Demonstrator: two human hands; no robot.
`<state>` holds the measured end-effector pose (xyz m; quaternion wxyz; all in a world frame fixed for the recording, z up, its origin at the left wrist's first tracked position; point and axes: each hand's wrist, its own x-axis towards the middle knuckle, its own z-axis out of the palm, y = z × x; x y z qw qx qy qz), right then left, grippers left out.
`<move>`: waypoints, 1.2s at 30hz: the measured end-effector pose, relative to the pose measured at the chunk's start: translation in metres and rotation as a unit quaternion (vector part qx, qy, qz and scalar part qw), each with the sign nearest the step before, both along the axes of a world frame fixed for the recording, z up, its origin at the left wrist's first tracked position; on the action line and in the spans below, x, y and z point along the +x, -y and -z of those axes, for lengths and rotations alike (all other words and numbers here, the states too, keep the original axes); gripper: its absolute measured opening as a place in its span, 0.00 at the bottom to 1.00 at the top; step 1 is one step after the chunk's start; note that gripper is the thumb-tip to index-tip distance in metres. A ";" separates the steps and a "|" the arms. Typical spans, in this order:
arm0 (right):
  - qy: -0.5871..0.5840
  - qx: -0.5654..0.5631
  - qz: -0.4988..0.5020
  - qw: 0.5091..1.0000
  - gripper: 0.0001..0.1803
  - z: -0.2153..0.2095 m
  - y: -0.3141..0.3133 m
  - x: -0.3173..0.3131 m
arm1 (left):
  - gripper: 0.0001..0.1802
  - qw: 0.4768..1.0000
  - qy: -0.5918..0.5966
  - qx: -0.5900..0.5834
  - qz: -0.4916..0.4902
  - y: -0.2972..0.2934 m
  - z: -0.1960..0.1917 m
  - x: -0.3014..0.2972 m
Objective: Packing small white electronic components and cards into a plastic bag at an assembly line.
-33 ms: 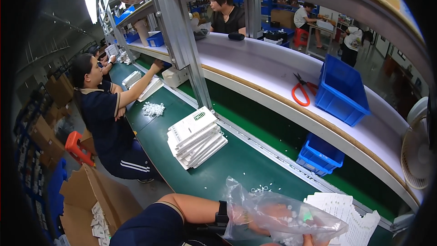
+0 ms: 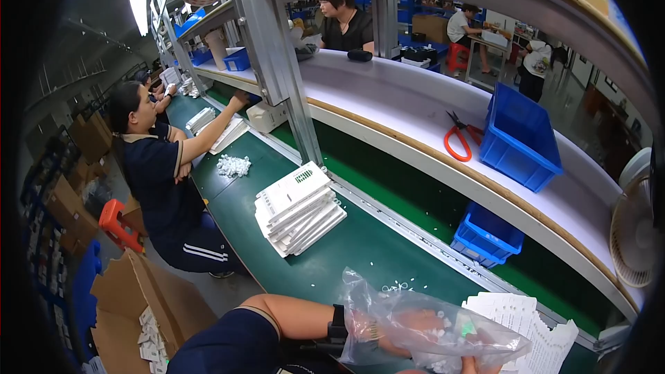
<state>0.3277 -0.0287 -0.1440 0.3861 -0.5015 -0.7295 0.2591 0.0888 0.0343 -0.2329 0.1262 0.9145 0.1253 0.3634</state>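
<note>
A clear plastic bag with small white plastic pieces inside lies over the near end of the green bench. My left hand reaches into it up to the wrist, where a black band sits. Its fingers blur behind the plastic, among the white pieces. At the lower edge, my right hand grips the bag from the near side, thumb showing; the rest is cut off or covered. Printed white sheets lie just right of the bag. Several small white loops are scattered beyond it.
A stack of flat white boxes stands mid-bench, with a heap of white pieces farther left. A co-worker sits at left. Blue bins and red-handled pliers are at right. An open carton stands at lower left.
The bag's plastic has shifted very slightly around my left wrist. Both hands stay in nearly the same place.
</note>
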 end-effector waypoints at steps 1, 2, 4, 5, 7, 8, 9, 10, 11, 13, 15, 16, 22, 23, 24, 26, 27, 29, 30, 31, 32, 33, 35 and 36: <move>-0.004 -0.011 0.007 1.000 0.21 -0.001 0.002 0.001 | 0.24 0.998 0.013 -0.069 0.000 0.001 0.000 0.002; -0.008 -0.022 0.013 1.000 0.21 -0.002 0.004 0.003 | 0.23 0.990 0.026 -0.139 -0.001 0.002 -0.001 0.005; -0.016 -0.044 0.028 0.998 0.23 -0.001 0.005 0.006 | 0.22 0.982 -0.041 -0.185 0.025 -0.004 -0.014 -0.002; -0.020 -0.056 0.035 0.998 0.23 -0.001 0.005 0.005 | 0.21 0.965 -0.111 -0.232 0.045 -0.009 -0.023 -0.008; -0.031 -0.080 0.046 0.995 0.24 0.000 0.005 0.004 | 0.21 0.962 -0.131 -0.236 0.053 -0.012 -0.047 -0.012; -0.037 -0.092 0.052 0.994 0.25 0.000 0.005 0.003 | 0.20 0.957 -0.151 -0.241 0.060 -0.012 -0.054 -0.013; -0.042 -0.103 0.058 0.992 0.26 0.001 0.005 0.003 | 0.20 0.957 -0.150 -0.239 0.061 -0.012 -0.050 -0.015; -0.048 -0.116 0.061 0.990 0.26 0.001 0.006 0.002 | 0.21 0.964 -0.092 -0.241 0.062 -0.010 -0.041 -0.017; -0.054 -0.129 0.065 0.988 0.27 0.002 0.007 0.002 | 0.22 0.967 -0.034 -0.243 0.063 -0.008 -0.034 -0.018; -0.064 -0.157 0.075 0.983 0.28 0.003 0.009 0.001 | 0.23 0.975 -0.012 -0.217 0.051 -0.008 -0.023 -0.017; -0.073 -0.187 0.085 0.976 0.30 0.005 0.010 0.001 | 0.25 0.980 0.011 -0.194 0.039 -0.007 -0.022 -0.016; -0.078 -0.203 0.088 0.972 0.30 0.007 0.011 0.001 | 0.25 0.980 -0.023 -0.193 0.030 -0.006 -0.026 -0.015; -0.101 -0.265 0.119 0.952 0.34 0.005 0.021 0.002 | 0.27 0.989 -0.043 -0.131 0.059 -0.011 -0.051 -0.004; -0.117 -0.262 0.117 0.951 0.33 0.008 0.020 0.003 | 0.28 0.991 -0.035 -0.118 0.058 -0.011 -0.055 -0.004; -0.133 -0.258 0.115 0.950 0.33 0.009 0.020 0.004 | 0.28 0.991 -0.034 -0.118 0.059 -0.011 -0.053 -0.004; -0.100 -0.273 0.139 0.947 0.32 -0.001 0.018 -0.005 | 0.30 0.980 -0.101 -0.168 0.040 -0.007 -0.045 -0.008; -0.067 -0.283 0.168 0.942 0.30 -0.005 0.017 -0.008 | 0.30 0.980 -0.102 -0.168 0.037 -0.005 -0.042 -0.006; -0.068 -0.269 0.155 0.948 0.30 -0.005 0.016 -0.008 | 0.32 0.980 -0.114 -0.164 0.017 -0.005 -0.041 -0.004; -0.068 -0.254 0.146 0.954 0.29 -0.005 0.015 -0.008 | 0.32 0.980 -0.115 -0.164 0.015 -0.004 -0.041 -0.006; -0.069 -0.240 0.138 0.958 0.29 -0.005 0.015 -0.008 | 0.33 0.981 -0.105 -0.163 0.011 -0.004 -0.042 -0.008; -0.069 -0.225 0.130 0.963 0.28 -0.005 0.015 -0.008 | 0.33 0.982 -0.096 -0.163 0.007 -0.003 -0.041 -0.009; -0.070 -0.211 0.122 0.967 0.27 -0.005 0.014 -0.008 | 0.33 0.982 -0.096 -0.163 0.007 -0.003 -0.039 -0.009; -0.071 -0.183 0.103 0.975 0.26 -0.006 0.013 -0.007 | 0.37 0.991 -0.059 -0.119 0.018 -0.003 -0.033 -0.009; -0.072 -0.169 0.094 0.979 0.26 -0.006 0.013 -0.006 | 0.37 0.991 -0.060 -0.120 0.016 -0.004 -0.031 -0.009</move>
